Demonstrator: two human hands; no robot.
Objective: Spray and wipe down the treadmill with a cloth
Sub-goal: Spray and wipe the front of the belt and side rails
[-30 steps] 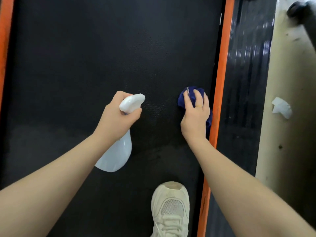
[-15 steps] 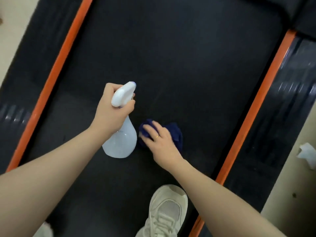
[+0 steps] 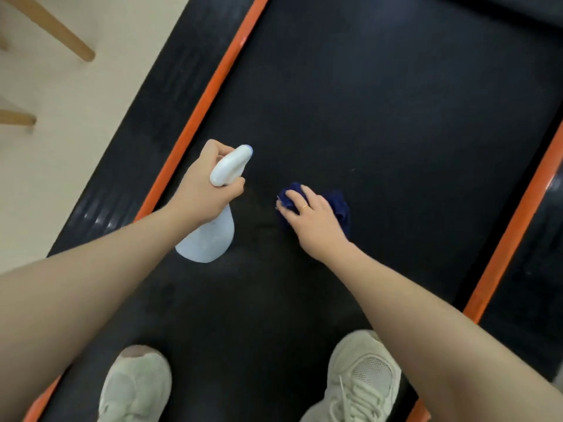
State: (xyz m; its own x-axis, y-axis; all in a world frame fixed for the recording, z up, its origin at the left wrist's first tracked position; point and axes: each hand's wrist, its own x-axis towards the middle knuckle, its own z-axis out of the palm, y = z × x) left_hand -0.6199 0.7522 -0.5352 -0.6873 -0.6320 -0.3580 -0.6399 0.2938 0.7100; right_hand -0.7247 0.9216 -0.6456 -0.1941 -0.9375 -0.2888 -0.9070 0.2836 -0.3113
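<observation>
The treadmill's black belt (image 3: 380,102) fills the view, with an orange stripe (image 3: 210,89) along each side. My left hand (image 3: 202,190) grips the neck of a white spray bottle (image 3: 210,239), held just above the belt near its left stripe, nozzle pointing forward. My right hand (image 3: 313,217) presses a crumpled dark blue cloth (image 3: 339,205) onto the middle of the belt; its fingers lie over the cloth and hide much of it.
Two white sneakers (image 3: 362,376) stand on the belt at the bottom of the view. Black side rails (image 3: 137,141) flank the orange stripes. Pale floor and wooden furniture legs (image 3: 58,32) lie to the left.
My right hand has slid the cloth from the right orange stripe to the belt's middle. The view has swung left, bringing the left rail, floor and second shoe into sight.
</observation>
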